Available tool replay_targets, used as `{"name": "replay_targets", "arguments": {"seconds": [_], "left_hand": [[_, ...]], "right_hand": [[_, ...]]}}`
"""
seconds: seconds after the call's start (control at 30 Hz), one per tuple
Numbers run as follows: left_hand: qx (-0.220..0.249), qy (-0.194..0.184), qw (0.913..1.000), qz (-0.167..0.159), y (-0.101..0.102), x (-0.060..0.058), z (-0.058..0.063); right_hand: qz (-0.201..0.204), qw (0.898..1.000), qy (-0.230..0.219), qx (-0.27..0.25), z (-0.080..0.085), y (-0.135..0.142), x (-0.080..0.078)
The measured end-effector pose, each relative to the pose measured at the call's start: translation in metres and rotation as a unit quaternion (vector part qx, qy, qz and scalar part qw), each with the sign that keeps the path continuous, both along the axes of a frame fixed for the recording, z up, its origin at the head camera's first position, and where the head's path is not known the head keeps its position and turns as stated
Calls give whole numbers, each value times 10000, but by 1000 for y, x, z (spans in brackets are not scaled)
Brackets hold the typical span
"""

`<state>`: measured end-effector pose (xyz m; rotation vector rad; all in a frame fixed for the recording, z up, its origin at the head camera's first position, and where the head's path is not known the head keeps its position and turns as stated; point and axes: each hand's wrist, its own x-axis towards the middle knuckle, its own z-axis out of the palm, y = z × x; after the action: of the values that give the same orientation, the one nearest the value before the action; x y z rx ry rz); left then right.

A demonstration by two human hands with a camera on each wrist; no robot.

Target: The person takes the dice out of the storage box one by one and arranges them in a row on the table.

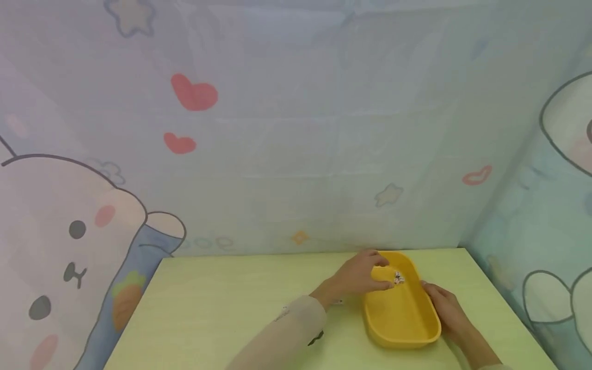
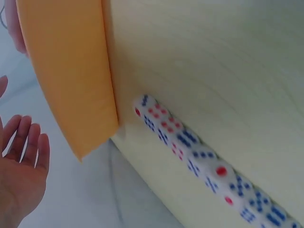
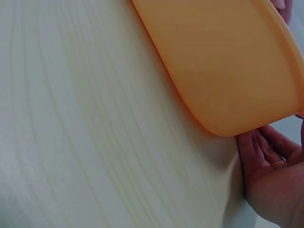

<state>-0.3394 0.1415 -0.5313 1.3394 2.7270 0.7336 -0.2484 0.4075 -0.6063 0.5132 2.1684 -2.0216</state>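
My left hand [image 1: 358, 275] is over the left rim of a yellow tray [image 1: 393, 341], thumb and fingers spread apart with nothing between them. In the tray, just beyond those fingertips, lies a small cluster of white dice [image 1: 399, 278]. My right hand [image 1: 448, 311] holds the tray's right side, its fingers against the outer wall. In the right wrist view the fingers [image 3: 268, 147] reach behind the tray's lower edge. A straight row of dice [image 2: 192, 154] with red and blue pips stands on the table left of the tray, mostly hidden by my left forearm in the head view.
The pale yellow-green table [image 1: 208, 303] spreads to the left of the tray. A cloth backdrop [image 1: 287, 133] with hearts and cartoon animals hangs right behind the table's back edge and along the sides. The tray's far end is close to it.
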Motion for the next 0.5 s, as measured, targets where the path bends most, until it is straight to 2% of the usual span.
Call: {"name": "replay_targets", "arguments": {"seconds": [0.2,0.37,0.5], "left_hand": [[-54,130,9995,296,27,-3,-7],[-791,-11,9962,364,49,-8,-17],[-1281,-377,9901,430,64,-5,-24]], "right_hand": [[-32,9999,99,-1,-1,-4,-1],[-66,9999,110,12,-2,-2,-2],[-60,9999,90,21,-3,0,-1]]}}
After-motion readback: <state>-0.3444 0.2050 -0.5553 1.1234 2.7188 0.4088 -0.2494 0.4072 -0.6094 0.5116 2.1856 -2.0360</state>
